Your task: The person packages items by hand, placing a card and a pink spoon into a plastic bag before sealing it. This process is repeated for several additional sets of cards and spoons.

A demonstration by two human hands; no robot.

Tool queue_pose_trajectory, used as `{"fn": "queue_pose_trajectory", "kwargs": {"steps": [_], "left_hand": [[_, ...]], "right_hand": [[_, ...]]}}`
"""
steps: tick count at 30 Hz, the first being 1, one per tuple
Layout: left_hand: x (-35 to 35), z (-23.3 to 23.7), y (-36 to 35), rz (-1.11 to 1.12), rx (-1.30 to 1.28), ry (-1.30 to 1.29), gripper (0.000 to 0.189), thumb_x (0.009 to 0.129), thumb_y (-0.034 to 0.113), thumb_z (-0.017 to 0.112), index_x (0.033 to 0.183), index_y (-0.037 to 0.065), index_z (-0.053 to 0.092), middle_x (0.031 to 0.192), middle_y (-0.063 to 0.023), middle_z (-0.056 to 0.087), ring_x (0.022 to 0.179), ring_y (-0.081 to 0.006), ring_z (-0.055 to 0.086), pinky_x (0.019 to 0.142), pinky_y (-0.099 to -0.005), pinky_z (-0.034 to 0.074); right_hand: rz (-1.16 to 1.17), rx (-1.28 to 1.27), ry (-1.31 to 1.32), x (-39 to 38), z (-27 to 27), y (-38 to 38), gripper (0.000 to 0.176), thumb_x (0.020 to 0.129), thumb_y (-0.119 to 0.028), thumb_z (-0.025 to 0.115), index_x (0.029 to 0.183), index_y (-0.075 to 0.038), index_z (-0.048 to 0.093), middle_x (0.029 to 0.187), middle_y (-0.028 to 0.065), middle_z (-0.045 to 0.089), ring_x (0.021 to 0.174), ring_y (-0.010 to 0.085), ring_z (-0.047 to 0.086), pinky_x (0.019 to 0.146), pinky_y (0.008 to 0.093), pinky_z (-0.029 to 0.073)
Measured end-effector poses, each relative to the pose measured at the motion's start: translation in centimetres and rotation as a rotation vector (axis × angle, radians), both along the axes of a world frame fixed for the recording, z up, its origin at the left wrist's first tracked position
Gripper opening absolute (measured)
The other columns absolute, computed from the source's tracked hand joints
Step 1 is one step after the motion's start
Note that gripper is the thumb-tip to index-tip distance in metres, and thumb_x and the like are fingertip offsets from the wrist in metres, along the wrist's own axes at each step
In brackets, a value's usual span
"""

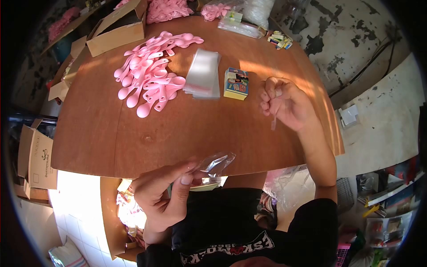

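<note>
Near the table's front edge, my left hand [162, 193] pinches a clear plastic bag [217, 163] between thumb and fingers. A pale card-like piece [205, 187] shows just below that hand, partly hidden. My right hand [287, 102] is raised over the right side of the table with its fingers curled together. From its fingers hangs a thin clear plastic strip [273, 123]. To the left of this hand stands a stack of small printed cards [236, 83]. Flat clear plastic bags [203, 71] lie beside the stack, and a heap of pink spoons [149, 75] spreads farther left.
The brown wooden table [187, 142] has an open cardboard box [118, 31] at its back left. More pink spoons [169, 11] are piled at the back, near packs of plastic bags [240, 29]. Small yellowish packets [279, 41] lie at the back right.
</note>
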State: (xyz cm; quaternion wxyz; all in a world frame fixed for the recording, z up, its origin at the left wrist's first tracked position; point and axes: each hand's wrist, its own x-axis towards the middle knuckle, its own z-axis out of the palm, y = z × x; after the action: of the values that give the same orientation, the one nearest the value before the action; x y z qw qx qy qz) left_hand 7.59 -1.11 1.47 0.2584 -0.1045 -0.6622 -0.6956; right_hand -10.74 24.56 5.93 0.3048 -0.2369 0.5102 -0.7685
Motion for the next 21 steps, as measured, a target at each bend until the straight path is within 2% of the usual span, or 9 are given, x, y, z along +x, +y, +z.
{"fn": "queue_pose_trajectory", "kwargs": {"steps": [1, 3, 5, 7, 11, 13, 15, 17, 21], "left_hand": [[0.1, 0.0, -0.1, -0.003, 0.003, 0.001, 0.015, 0.09, -0.001, 0.061, 0.1, -0.009, 0.069, 0.083, -0.0184, 0.072, 0.075, -0.0224, 0.073, 0.067, -0.0289, 0.059], [0.4, 0.2, -0.4, 0.024, 0.023, -0.042, 0.016, 0.09, 0.0, 0.062, 0.1, -0.009, 0.069, 0.085, -0.0188, 0.072, 0.074, -0.0224, 0.073, 0.067, -0.029, 0.059], [0.7, 0.0, -0.6, 0.009, 0.01, -0.043, 0.016, 0.09, 0.0, 0.062, 0.1, -0.009, 0.069, 0.084, -0.0186, 0.072, 0.074, -0.0221, 0.073, 0.067, -0.0288, 0.059], [0.6, -0.1, -0.8, -0.003, -0.004, -0.042, 0.016, 0.09, 0.0, 0.062, 0.1, -0.009, 0.069, 0.084, -0.0183, 0.072, 0.074, -0.0219, 0.073, 0.067, -0.0286, 0.059], [0.4, -0.4, -0.9, 0.001, -0.042, -0.052, 0.016, 0.089, 0.001, 0.062, 0.1, -0.009, 0.069, 0.082, -0.0176, 0.072, 0.073, -0.0211, 0.073, 0.066, -0.0277, 0.059], [0.3, -0.4, -0.9, 0.008, -0.045, -0.062, 0.016, 0.09, 0.001, 0.062, 0.1, -0.009, 0.069, 0.081, -0.0174, 0.072, 0.073, -0.0209, 0.073, 0.066, -0.0274, 0.058], [0.3, -0.3, -1.0, 0.018, -0.056, -0.079, 0.016, 0.09, 0.001, 0.062, 0.1, -0.009, 0.069, 0.08, -0.0173, 0.072, 0.073, -0.0208, 0.073, 0.066, -0.0268, 0.058], [0.0, -0.3, -1.0, 0.031, -0.046, -0.074, 0.016, 0.09, 0.001, 0.062, 0.1, -0.01, 0.069, 0.08, -0.0173, 0.072, 0.073, -0.0206, 0.073, 0.066, -0.0266, 0.057], [-0.6, -0.1, -0.8, 0.035, 0.009, -0.066, 0.016, 0.089, 0.0, 0.062, 0.101, -0.009, 0.067, 0.08, -0.0172, 0.072, 0.073, -0.0198, 0.072, 0.067, -0.0262, 0.057]], "right_hand": [[0.125, 0.045, 0.028, -2.9, -0.3, 2.3, 0.007, 0.084, -0.007, 0.054, 0.081, -0.004, 0.058, 0.084, 0.0072, 0.06, 0.08, 0.018, 0.06, 0.072, 0.0324, 0.05], [0.079, 0.342, 0.213, -7.9, -0.9, 7.6, 0.008, 0.084, -0.009, 0.056, 0.081, -0.004, 0.061, 0.084, 0.0062, 0.062, 0.082, 0.0183, 0.062, 0.077, 0.0326, 0.051], [-0.456, 0.905, 0.458, -12.5, -2.6, 12.4, 0.015, 0.085, -0.017, 0.059, 0.086, -0.004, 0.066, 0.084, 0.0064, 0.066, 0.082, 0.0168, 0.065, 0.081, 0.0302, 0.051], [-1.158, 1.353, 0.742, -14.1, -4.2, 14.8, 0.022, 0.085, -0.026, 0.062, 0.092, -0.007, 0.071, 0.082, 0.0058, 0.071, 0.077, 0.0142, 0.065, 0.077, 0.0277, 0.051], [-1.143, 1.185, 0.781, -16.2, -7.9, 17.8, 0.024, 0.084, -0.03, 0.064, 0.094, -0.011, 0.073, 0.082, 0.0053, 0.072, 0.076, 0.0131, 0.066, 0.073, 0.0284, 0.051], [-0.78, 1.571, 0.713, -12.8, -6.4, 14.6, 0.016, 0.086, -0.018, 0.064, 0.093, -0.007, 0.073, 0.078, 0.0016, 0.072, 0.075, 0.0082, 0.066, 0.07, 0.0265, 0.051], [-0.707, 1.586, 0.696, -12.5, -6.4, 14.8, 0.016, 0.087, -0.013, 0.061, 0.094, -0.004, 0.073, 0.083, 0.004, 0.072, 0.078, 0.0095, 0.066, 0.074, 0.0268, 0.052], [-0.606, 1.333, 0.766, -14.6, -7.7, 17.8, 0.023, 0.089, -0.007, 0.053, 0.103, -0.006, 0.071, 0.088, 0.0082, 0.072, 0.081, 0.0154, 0.068, 0.077, 0.0312, 0.052], [-0.85, 1.142, 0.852, -14.1, -5.1, 17.1, 0.027, 0.089, 0.001, 0.047, 0.105, -0.001, 0.069, 0.089, 0.0094, 0.072, 0.084, 0.0136, 0.068, 0.08, 0.0294, 0.053]]}}
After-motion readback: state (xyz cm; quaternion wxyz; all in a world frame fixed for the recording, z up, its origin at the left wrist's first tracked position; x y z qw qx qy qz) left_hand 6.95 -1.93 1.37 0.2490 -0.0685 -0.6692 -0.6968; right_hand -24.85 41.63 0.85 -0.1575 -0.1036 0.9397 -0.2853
